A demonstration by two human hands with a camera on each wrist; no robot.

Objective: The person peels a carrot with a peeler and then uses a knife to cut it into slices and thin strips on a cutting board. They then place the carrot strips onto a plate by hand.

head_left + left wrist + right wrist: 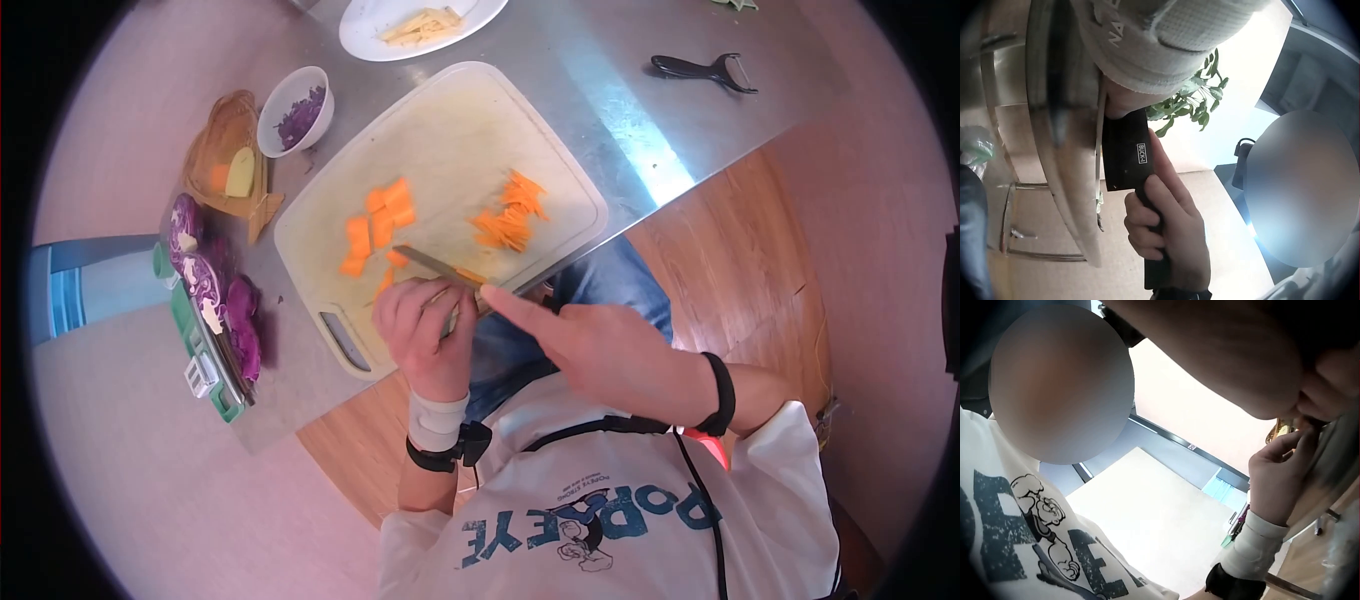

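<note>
My right hand grips a cleaver by its black handle, with the index finger stretched along the blade. In the head view the blade shows nearly edge-on over the near side of the white cutting board. Close beside the blade my left hand bends its fingers down over a carrot piece, most of which they hide. Carrot slices lie in a loose cluster beyond the left hand. Thin carrot strips are heaped to the right of the blade.
A bowl of shredded purple cabbage and a basket with a peeled yellow piece stand left of the board. Purple cabbage chunks lie on a green-edged slicer. Behind are a plate of pale strips and a black peeler.
</note>
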